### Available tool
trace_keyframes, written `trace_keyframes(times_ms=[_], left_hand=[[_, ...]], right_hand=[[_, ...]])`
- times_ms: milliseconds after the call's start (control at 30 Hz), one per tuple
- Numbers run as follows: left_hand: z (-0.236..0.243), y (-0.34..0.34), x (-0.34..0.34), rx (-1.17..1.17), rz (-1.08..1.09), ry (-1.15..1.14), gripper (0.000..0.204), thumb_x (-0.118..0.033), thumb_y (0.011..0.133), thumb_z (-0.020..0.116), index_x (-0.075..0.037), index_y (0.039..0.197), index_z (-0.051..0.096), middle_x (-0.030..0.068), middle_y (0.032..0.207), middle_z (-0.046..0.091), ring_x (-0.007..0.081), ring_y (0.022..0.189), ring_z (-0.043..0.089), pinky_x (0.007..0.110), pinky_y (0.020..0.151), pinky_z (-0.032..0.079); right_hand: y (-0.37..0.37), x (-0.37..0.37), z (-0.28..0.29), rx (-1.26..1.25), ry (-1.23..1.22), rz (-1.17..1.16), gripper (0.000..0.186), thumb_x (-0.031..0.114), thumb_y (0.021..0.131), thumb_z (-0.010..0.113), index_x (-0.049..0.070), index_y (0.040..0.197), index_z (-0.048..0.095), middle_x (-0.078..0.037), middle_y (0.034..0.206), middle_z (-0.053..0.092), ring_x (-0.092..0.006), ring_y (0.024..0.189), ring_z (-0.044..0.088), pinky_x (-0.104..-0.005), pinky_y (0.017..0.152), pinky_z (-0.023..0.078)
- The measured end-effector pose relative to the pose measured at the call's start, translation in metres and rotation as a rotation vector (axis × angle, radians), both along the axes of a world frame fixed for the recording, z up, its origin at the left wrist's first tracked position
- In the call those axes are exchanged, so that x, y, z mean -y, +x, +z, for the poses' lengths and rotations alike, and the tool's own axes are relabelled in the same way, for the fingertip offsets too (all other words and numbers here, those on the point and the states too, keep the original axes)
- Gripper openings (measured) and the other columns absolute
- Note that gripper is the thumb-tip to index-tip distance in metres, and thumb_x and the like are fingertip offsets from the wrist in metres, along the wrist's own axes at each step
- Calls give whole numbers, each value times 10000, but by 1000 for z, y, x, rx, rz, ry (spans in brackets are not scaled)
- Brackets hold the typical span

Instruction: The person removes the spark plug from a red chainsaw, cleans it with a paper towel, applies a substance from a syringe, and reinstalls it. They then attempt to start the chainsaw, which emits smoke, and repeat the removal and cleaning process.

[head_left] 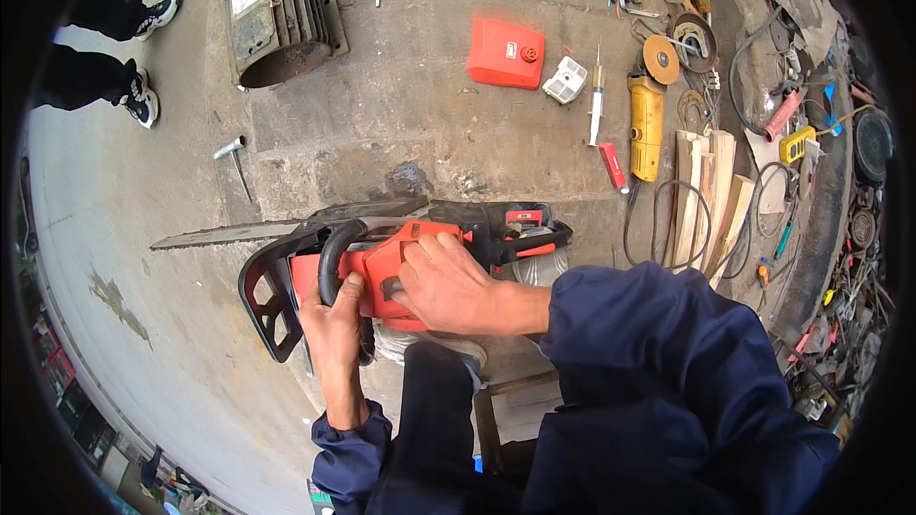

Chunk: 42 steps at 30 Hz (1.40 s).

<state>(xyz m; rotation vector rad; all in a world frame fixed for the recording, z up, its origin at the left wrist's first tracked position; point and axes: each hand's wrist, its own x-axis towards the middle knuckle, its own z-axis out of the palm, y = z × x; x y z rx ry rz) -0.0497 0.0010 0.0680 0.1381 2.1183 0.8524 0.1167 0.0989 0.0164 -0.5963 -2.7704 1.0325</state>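
A red and black chainsaw (396,253) lies on the ground before my knees, its bar (224,234) pointing left. My left hand (332,324) is closed around the lower part of its black front handle (336,253), the thumb by the red housing. The black hand guard (270,300) stands just left of that hand. Over the red starter cover, my right hand (444,281) is closed with curled fingers on a small black starter grip (392,288); its fingertips are partly hidden. Right of it extends the black rear handle (534,243).
Beyond the saw lie a red cover (506,52), white filter-like part (566,81), syringe (597,100), yellow angle grinder (647,124) and T-shaped wrench (232,164). Wood strips (701,200) and a looping cable lie right. A finned metal motor (281,24) and another person's shoes (143,100) are far left.
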Motion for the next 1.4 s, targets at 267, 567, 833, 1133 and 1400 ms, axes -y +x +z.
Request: trace_keyframes(times_ms=[267, 567, 833, 1133, 1400], left_hand=[[-21, -7, 4, -90, -44, 76, 333, -252, 999, 777, -92, 780, 584, -42, 589, 517, 60, 437, 427, 277, 399, 298], [-15, -8, -2, -98, -44, 85, 287, -218, 971, 753, -40, 802, 606, 2, 576, 530, 99, 423, 467, 299, 385, 330], [-13, -6, -5, -132, -6, 52, 253, -204, 961, 753, -47, 830, 604, -13, 571, 511, 92, 392, 433, 284, 367, 310], [-15, 4, 3, -376, -68, -54, 287, -253, 970, 787, 6, 1013, 672, 6, 798, 621, 108, 715, 497, 300, 640, 442], [5, 64, 37, -842, -577, 384, 234, 67, 917, 702, 23, 1145, 686, 160, 1112, 673, 271, 998, 661, 347, 861, 539]], right_hand=[[-3, 5, -2, 68, 68, -59, 431, 387, 914, 766, -42, 879, 748, -184, 896, 648, -341, 903, 602, -472, 810, 447], [0, 9, -19, 30, -27, -94, 448, 386, 946, 722, -59, 919, 759, -234, 956, 694, -379, 958, 660, -509, 872, 461], [11, 8, -36, -277, -53, -141, 355, 333, 944, 739, 1, 835, 683, -170, 923, 584, -322, 914, 555, -489, 830, 399], [43, 10, -23, -379, 26, -101, 317, 272, 800, 851, 59, 811, 617, -108, 848, 514, -307, 844, 546, -447, 768, 406], [58, 24, -9, -282, -47, -108, 299, 179, 785, 864, 34, 982, 691, -105, 904, 569, -293, 838, 576, -428, 744, 394]])
